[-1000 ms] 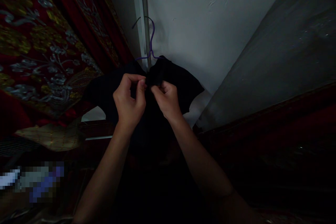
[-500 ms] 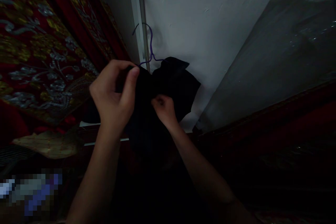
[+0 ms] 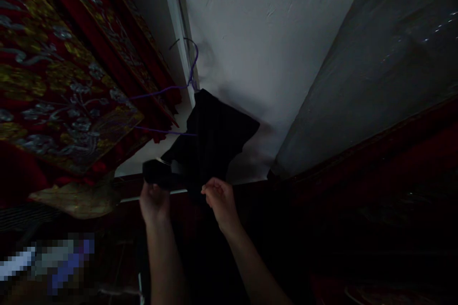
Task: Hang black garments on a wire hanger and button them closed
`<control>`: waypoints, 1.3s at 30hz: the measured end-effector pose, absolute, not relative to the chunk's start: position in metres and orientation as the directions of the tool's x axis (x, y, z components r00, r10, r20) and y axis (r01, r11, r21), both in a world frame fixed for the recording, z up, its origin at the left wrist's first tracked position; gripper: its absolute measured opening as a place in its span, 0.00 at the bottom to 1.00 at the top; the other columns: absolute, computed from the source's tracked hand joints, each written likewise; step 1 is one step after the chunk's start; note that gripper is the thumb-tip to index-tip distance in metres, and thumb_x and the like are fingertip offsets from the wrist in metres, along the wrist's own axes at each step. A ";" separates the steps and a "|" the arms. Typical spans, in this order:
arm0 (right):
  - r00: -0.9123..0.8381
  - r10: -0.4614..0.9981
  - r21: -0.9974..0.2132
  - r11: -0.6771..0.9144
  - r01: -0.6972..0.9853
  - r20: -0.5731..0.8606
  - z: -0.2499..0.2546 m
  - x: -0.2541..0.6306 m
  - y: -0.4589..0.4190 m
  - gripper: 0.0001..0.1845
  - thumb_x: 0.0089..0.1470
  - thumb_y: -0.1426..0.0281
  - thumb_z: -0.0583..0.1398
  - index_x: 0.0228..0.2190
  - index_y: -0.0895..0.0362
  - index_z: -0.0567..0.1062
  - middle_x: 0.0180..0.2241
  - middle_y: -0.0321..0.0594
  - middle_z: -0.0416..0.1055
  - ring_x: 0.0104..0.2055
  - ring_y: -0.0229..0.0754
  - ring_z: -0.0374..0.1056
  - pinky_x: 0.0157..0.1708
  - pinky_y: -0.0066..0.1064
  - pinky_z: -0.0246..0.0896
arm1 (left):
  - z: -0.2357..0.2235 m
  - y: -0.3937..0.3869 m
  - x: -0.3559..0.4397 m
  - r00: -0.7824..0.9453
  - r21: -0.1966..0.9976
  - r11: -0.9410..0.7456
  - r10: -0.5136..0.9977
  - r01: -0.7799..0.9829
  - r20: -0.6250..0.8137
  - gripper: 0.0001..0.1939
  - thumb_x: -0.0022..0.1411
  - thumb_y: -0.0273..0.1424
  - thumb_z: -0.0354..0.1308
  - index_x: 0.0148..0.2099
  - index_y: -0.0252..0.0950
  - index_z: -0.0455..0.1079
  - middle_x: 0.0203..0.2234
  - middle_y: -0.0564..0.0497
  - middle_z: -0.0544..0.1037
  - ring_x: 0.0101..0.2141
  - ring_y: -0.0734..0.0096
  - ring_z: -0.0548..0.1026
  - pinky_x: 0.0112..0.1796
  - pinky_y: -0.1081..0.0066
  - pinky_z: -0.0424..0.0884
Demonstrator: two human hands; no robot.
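Observation:
A black garment [image 3: 218, 128] hangs on the right side of a purple wire hanger [image 3: 195, 64], whose hook is over a pale vertical rail. The hanger's left arm is bare of cloth. My left hand [image 3: 154, 202] grips a left part of the black garment, which covers some of its fingertips. With fingers pinched, my right hand [image 3: 219, 198] holds the garment's lower edge. Darkness hides the garment's folds and its exact kind.
Red cloth with gold and silver embroidery [image 3: 67, 71] hangs at the left. A white wall [image 3: 265, 33] stands behind the hanger. At the right is a clear plastic-covered panel [image 3: 361, 66]. A pale woven item [image 3: 82, 200] sits at lower left.
Both hands have moved down, pulling the black garment lower. Its left side has come off the hanger's left arm, which now shows bare. The view has shifted slightly.

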State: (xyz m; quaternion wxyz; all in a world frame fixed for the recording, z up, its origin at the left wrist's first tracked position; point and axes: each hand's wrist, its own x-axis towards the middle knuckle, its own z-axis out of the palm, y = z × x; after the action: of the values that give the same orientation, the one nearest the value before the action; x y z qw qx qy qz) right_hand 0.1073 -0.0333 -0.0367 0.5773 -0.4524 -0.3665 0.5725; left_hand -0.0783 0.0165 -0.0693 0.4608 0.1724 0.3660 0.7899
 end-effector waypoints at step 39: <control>-0.484 0.740 -0.650 -0.658 -0.381 -0.466 -0.034 0.122 -0.046 0.22 0.40 0.51 0.72 0.23 0.55 0.73 0.20 0.34 0.70 0.25 0.40 0.67 0.30 0.31 0.64 | -0.003 -0.067 -0.046 0.087 0.960 -0.273 0.960 0.057 0.267 0.20 0.68 0.48 0.57 0.49 0.39 0.79 0.40 0.44 0.81 0.45 0.57 0.77 0.51 0.65 0.70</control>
State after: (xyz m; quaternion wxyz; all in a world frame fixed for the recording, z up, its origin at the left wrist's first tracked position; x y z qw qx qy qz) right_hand 0.1222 -0.0460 -0.0341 0.3386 -0.3784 -0.2374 0.8281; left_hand -0.0456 -0.0666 -0.0026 0.4288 0.5995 0.4239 0.5263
